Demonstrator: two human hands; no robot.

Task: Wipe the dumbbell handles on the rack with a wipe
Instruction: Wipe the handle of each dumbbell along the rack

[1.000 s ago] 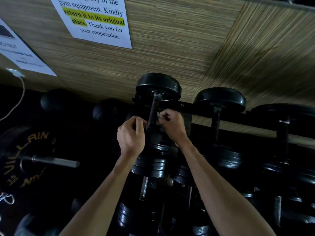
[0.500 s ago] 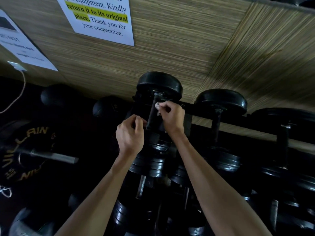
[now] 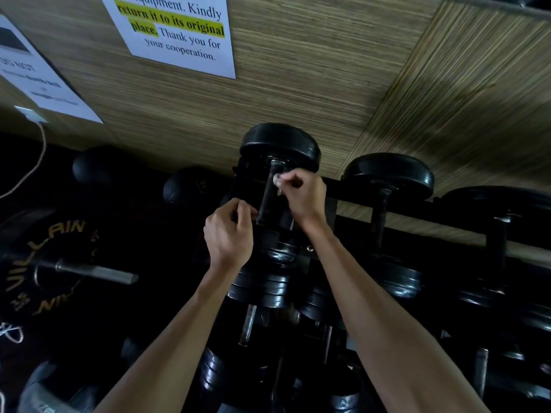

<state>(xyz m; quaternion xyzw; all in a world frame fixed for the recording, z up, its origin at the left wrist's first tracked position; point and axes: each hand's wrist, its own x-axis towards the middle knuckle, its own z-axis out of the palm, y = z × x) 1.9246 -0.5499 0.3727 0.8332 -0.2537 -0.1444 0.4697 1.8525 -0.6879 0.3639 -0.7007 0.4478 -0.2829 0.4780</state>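
1. Most of the rack (image 3: 351,192) is lost in shadow; only its black top rail and a few uprights stand out against the wood-grain wall (image 3: 298,93).
2. The lower dumbbells are dark stacked plates with dull glints, hard to tell apart, and the bottom row is cut off by the frame edge.
3. The wipe (image 3: 277,179) shows only as a small pale scrap at the fingertips of the right hand (image 3: 301,195); the rest is hidden inside the pinch.
4. The right hand pinches the wipe against the upper end of the dumbbell handle (image 3: 267,201), just below the far plate (image 3: 280,146).
5. The handle is a dark, matte bar, tilted, on the rack's top row at its left end.
6. The left hand (image 3: 229,236) is curled beside the lower end of the handle; whether it grips anything cannot be told.
7. A paper notice (image 3: 176,31) on the wall is cut off at the top.
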